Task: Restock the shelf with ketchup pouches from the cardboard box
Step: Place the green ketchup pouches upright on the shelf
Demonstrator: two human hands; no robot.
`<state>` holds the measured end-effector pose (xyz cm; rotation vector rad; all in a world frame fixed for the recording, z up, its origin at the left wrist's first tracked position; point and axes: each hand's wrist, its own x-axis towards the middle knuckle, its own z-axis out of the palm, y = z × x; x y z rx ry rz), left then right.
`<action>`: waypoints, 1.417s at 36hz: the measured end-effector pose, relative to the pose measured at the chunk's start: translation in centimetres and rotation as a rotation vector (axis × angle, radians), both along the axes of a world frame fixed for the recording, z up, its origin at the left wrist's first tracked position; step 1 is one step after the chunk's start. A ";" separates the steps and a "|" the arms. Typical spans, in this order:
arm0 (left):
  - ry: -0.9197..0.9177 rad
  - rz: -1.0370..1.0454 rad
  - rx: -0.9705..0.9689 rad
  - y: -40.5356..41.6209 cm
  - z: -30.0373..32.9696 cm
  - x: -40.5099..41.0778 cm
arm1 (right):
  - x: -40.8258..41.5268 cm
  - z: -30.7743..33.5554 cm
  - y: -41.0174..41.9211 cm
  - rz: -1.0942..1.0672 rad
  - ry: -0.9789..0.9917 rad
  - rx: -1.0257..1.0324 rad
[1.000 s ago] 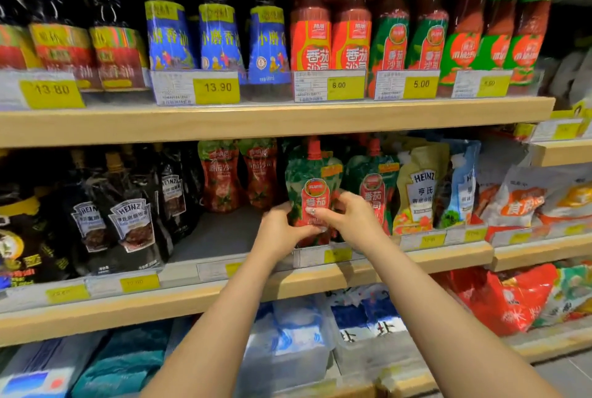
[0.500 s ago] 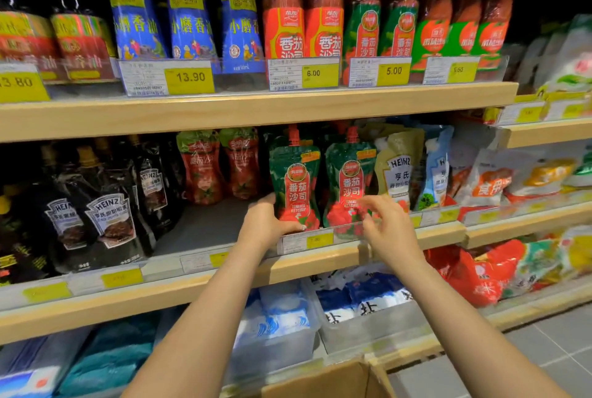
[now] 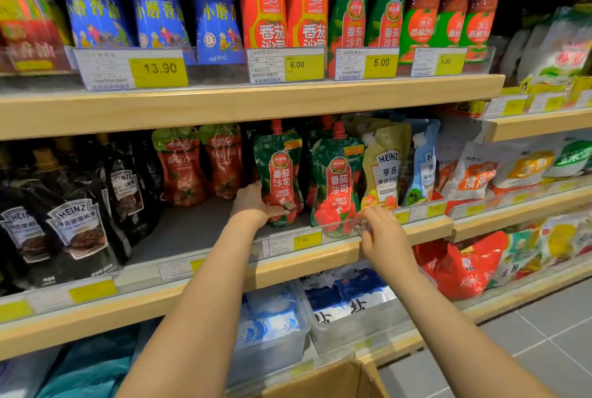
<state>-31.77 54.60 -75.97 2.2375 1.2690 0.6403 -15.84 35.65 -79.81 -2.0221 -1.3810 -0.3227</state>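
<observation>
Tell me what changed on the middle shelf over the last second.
A second ago both hands held one green ketchup pouch at the shelf front. Since then the right hand let go and moved right, to the clear rail in front of the second green pouch. The left hand still grips the first pouch, which now stands set back on the shelf. The Heinz pouch and top-shelf bottles stayed put.

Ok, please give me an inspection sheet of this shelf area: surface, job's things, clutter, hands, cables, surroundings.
Surface: middle shelf, wooden edge, bare grey patch at its centre.
Job's things: two green ketchup pouches, left one and right one, upright at the front; cardboard box below.
Clutter: nothing seen.
Hands: left hand grips the left pouch; right hand pinches the clear shelf-front strip.
Cables: nothing seen.
Surroundings: Heinz pouches; bottles above.
</observation>
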 end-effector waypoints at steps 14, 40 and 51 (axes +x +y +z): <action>0.211 -0.053 -0.016 -0.1 0.0 -1.6 | 0.4 2.8 -1.1 0.107 0.105 -0.245; -0.069 -0.414 -0.370 -20.8 -26.3 -9.1 | -5.6 -17.7 -15.7 0.126 0.459 -0.469; 0.164 -0.285 -0.446 -23.4 -34.1 -7.9 | -6.4 -21.9 -16.6 0.197 0.525 -0.328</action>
